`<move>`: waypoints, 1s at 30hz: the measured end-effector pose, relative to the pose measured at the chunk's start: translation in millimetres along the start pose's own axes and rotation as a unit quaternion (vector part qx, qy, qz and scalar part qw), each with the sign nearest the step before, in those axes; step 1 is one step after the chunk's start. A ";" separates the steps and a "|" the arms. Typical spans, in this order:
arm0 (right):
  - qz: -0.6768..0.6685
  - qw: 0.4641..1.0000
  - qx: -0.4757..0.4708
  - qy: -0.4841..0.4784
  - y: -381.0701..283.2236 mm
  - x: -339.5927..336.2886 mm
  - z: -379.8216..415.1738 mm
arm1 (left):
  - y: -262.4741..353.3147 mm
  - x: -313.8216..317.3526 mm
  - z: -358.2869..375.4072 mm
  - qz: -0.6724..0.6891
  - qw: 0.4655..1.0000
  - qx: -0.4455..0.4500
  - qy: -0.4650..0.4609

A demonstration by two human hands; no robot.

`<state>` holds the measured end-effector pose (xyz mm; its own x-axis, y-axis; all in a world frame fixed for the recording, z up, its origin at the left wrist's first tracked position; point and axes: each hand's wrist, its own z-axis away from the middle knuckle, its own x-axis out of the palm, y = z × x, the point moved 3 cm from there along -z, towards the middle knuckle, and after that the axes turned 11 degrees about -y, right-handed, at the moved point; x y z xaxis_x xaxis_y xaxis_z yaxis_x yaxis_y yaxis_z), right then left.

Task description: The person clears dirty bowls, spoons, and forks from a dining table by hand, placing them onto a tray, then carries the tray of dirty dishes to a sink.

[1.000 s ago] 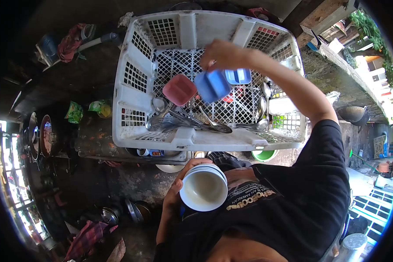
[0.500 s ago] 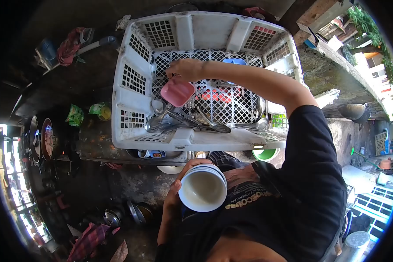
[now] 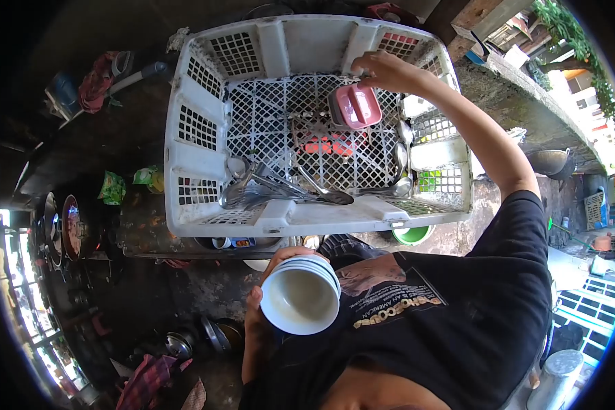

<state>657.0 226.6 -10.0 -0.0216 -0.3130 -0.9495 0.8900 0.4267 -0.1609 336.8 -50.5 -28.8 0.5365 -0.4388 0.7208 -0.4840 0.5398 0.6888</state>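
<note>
My left hand [image 3: 270, 273] grips a stack of several white bowls [image 3: 301, 299] in front of the black shirt, their openings facing the camera. Inside the white plastic basket [image 3: 314, 46], my right hand [image 3: 379, 70] is at the upper edge of a pink divided dish [image 3: 359, 106]; its fingers are parted and not wrapped round the dish. A greyish piece shows beneath the dish's left side. Metal spoons and other utensils [image 3: 273, 183] lie at the basket's lower left. More spoons [image 3: 402, 160] rest along its right side.
A green bowl [image 3: 413, 235] is below the basket's front edge. Metal pots [image 3: 215, 335] sit at the lower left. On the right are a concrete ledge [image 3: 519, 102] and a hanging pan [image 3: 550, 162]. A cloth [image 3: 97, 82] hangs at the upper left.
My right hand and the pink dish have moved right across the basket, and the fingers have loosened from it. The blue item there is no longer visible. My left hand still holds the bowls.
</note>
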 end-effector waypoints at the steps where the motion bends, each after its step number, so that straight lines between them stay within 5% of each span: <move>1: 0.005 1.000 0.025 -0.001 1.4 -1.7 4.6 | -0.6 -0.7 -0.5 0.006 1.000 0.004 -0.003; 10: -0.085 0.974 0.016 -0.207 -3.4 34.6 -15.7 | 13.1 20.8 -10.8 0.125 0.985 0.099 -0.073; 13: -0.032 0.981 0.003 -0.192 -0.3 44.4 -25.7 | 47.9 37.4 -7.7 0.175 0.983 0.049 -0.012; 14: -0.037 0.976 0.014 -0.215 -5.3 42.0 -24.3 | 58.3 31.1 0.0 0.085 0.994 -0.026 0.062; 16: -0.045 0.964 0.036 -0.260 -16.3 37.4 -19.1 | 66.0 22.3 -8.0 0.156 0.986 0.052 0.020; 18: -0.073 0.974 0.044 -0.210 -22.1 36.4 -18.4 | 78.3 13.5 -15.1 0.207 0.974 0.093 0.004; 20: -0.104 0.973 0.083 -0.187 -31.8 24.0 -13.9 | 94.3 15.9 -30.1 0.088 0.982 0.165 0.030; 21: -0.273 0.939 0.046 -0.203 -48.9 16.7 -7.9 | 100.6 17.0 -44.2 0.104 0.976 0.174 0.076; 24: -0.417 0.903 0.000 -0.104 -97.3 -10.2 6.1 | 103.8 -12.2 -72.0 0.144 0.964 0.207 0.082; 30: -0.365 0.925 0.074 -0.077 -145.8 -33.7 31.2 | 102.9 4.5 -133.4 0.085 0.978 0.188 0.011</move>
<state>542.1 148.4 53.8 -0.5854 -0.5946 -0.5511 0.7170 -0.0624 -0.6943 381.7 98.9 35.0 0.4385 -0.3472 0.8290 -0.7862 0.2987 0.5410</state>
